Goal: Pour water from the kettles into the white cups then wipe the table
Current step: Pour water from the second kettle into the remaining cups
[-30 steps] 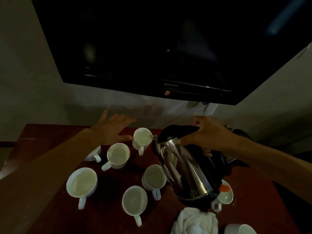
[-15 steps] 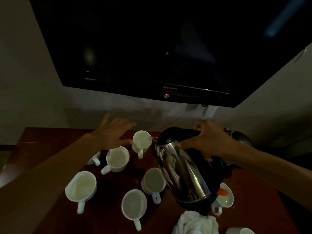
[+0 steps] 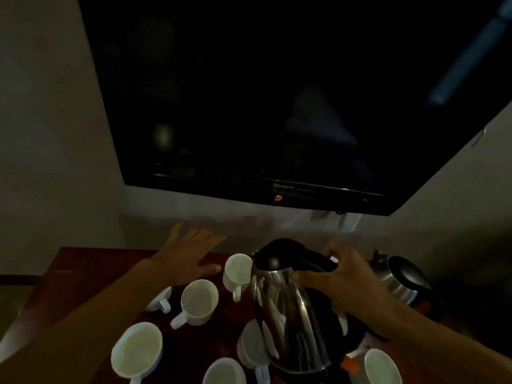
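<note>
Pouring step in hand, wiping not yet begun. Right hand (image 3: 342,286) curled round the black handle at the top of the kettle (image 3: 288,320), thumb forward along its shoulder, grip closed and full. Kettle lifted clear of the table (image 3: 83,261), leaning with its spout toward the far cup (image 3: 237,270), which sits just left of the spout. No stream to be made out in this dim light, so cannot tell whether water is running.

Left hand (image 3: 188,256) further left of the kettle, beyond the far cup: fingers straight and spread, palm down, holding nothing, thumb tip near that cup's rim. Resting on the table or hovering, cannot tell.

More white cups round the kettle: mid cup (image 3: 199,300) left of its body, big cup (image 3: 137,349) lower left, hidden cup (image 3: 248,346) partly behind its base, right cup (image 3: 382,367) lower right. Pale inside, fill levels hard to judge. Second kettle (image 3: 401,281) right of the held one, beyond the right wrist, untouched. TV (image 3: 277,92) on the wall above. No cloth in view.

Next, most likely: carry the spout over a cup judged unfilled, centre it low over the rim, tilt slowly. Tight spacing here, so mind the base against the hidden cup
</note>
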### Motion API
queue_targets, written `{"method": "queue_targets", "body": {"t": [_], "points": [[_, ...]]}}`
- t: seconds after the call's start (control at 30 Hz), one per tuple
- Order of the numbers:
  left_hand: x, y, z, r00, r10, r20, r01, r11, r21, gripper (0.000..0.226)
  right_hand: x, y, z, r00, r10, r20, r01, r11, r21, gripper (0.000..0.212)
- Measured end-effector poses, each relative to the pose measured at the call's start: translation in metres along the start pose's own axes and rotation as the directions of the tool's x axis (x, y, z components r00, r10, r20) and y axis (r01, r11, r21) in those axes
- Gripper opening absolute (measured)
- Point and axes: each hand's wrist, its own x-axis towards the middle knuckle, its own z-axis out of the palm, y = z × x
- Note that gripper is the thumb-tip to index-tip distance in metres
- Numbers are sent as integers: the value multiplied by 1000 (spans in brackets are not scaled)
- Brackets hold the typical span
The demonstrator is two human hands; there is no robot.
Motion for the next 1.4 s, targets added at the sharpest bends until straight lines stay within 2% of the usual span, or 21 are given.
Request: {"method": "queue_targets", "body": {"t": [0.1, 0.2, 0.33, 0.47, 0.53, 0.77, 0.9, 1.23, 1.4], "points": [[-10, -7, 3, 1000, 4, -26, -4, 1000, 2, 79, -5, -9, 6, 999, -31, 5, 32, 998, -45, 44], [-24, -15, 7, 999, -3, -35, 3, 1000, 5, 98, -11, -18, 12, 998, -54, 26, 56, 995, -77, 44], [-48, -23, 8, 998, -55, -38, 56, 998, 21, 94, -16, -24, 26, 995, -74, 63, 80, 992, -100, 46], [-76, -24, 6, 995, -100, -1, 100, 995, 7, 112, -20, -28, 37, 989, -74, 127, 91, 987, -134, 45], [-89, -20, 6, 992, -123, 5, 123, 992, -7, 111, -20, -30, 40, 985, -75, 157, 97, 986, -136, 45], [-115, -5, 1, 979, -201, -48, 201, 980, 5, 75, -16, -37, 41, 965, -113, 235, 166, 961, -220, 42], [-130, -2, -10, 971, -232, -62, 234, 972, 26, 84, -15, -42, 40, 961, -141, 238, 207, 937, -282, 42], [-137, -7, -28, 990, -138, -31, 139, 990, 40, 75, -27, -47, 43, 973, -91, 214, 156, 937, -313, 41], [-133, -31, -36, 998, -53, -34, 56, 994, 98, 101, -36, -46, 47, 980, -36, 197, 90, 959, -270, 40]]}}
